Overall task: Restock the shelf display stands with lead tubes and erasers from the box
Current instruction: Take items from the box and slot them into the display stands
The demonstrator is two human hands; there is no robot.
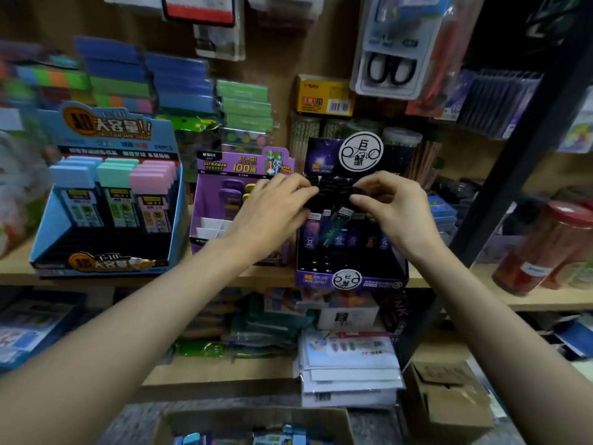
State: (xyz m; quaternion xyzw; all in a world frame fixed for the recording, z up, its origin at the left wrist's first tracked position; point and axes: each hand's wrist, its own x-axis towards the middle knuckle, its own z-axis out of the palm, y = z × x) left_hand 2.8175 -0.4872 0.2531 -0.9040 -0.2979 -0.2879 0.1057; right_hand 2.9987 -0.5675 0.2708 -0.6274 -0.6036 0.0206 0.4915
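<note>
Lead tubes point(340, 232), black-capped, galaxy-printed: right hand point(393, 207) pinches 1, left hand point(272, 203) apparently presses others.

stationery shop | wood shelves point(224, 279) w/ display stands point(106, 194) | hung scissors packs point(391, 59)

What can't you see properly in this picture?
Head view only.
- Back rows of the dark stand: hidden behind the left hand and the right hand, which pinches a lead tube.
- Left hand's grip: hidden by its own back.
- Cardboard box: cut off by the bottom edge.
- Far-left shelf goods: blurred.
</note>
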